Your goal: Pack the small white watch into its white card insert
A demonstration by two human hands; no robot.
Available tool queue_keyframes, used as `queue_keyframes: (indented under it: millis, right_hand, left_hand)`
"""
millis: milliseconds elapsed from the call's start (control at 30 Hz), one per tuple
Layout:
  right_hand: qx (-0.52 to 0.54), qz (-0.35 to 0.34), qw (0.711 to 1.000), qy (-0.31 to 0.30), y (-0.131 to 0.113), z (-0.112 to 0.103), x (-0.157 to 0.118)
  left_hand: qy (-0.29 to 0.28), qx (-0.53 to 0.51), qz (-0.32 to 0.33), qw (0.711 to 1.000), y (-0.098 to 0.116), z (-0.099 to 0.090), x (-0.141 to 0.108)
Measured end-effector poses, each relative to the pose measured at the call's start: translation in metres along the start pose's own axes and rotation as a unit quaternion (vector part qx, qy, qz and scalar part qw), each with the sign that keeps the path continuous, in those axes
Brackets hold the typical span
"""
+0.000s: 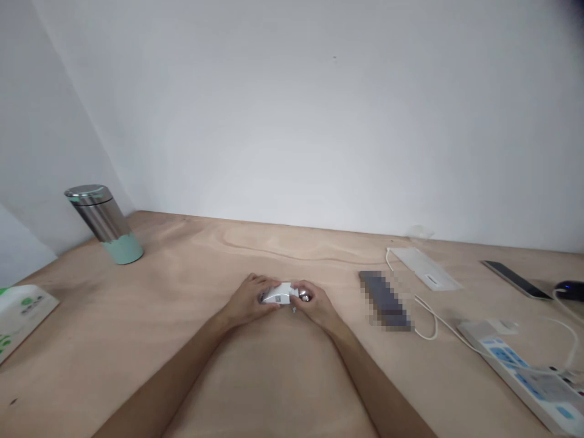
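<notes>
A small white object with a label and a shiny silver end [283, 293] lies sideways between my hands, just above the wooden table [274, 377] or resting on it. My left hand [249, 301] grips its left end, thumb along the near side and fingers over the far side. At the other end my right hand [318, 304] is closed around it, near the shiny round part. My fingers cover parts of it, and I cannot make out exactly what it is.
A steel and mint-green flask [107, 225] stands at the back left, a white and green packet [27, 313] at the left edge. To the right lie a blurred dark phone [387, 301], cables, a white pouch [426, 267], another dark device [515, 280] and a power strip [524, 377].
</notes>
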State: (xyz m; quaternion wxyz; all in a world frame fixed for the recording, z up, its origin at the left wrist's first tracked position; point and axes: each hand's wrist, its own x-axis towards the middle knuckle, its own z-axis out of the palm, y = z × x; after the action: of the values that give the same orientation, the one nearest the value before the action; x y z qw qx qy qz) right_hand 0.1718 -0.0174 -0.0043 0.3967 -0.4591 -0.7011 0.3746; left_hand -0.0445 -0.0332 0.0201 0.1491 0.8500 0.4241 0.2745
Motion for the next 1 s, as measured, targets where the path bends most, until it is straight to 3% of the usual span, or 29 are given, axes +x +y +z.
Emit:
queue_keyframes:
  millis: [400,600,800,1000]
  right_hand:
    - [-0.020,-0.037,0.999,-0.009,0.003,-0.001,0.000]
    - [-0.106,-0.053,0.992,0.044,0.004,-0.005,0.003]
    - [-0.179,-0.083,0.980,0.022,-0.003,-0.008,0.000]
    - [-0.227,-0.161,0.960,-0.016,-0.005,-0.010,-0.003]
  left_hand:
    - [-0.015,0.011,-0.009,1.000,-0.015,-0.010,-0.004]
    - [0.002,0.024,-0.038,0.999,-0.028,-0.018,-0.008]
    - [-0.001,0.033,-0.044,0.998,-0.026,-0.020,-0.008]
    - [0.002,0.037,-0.041,0.998,-0.029,-0.017,-0.008]
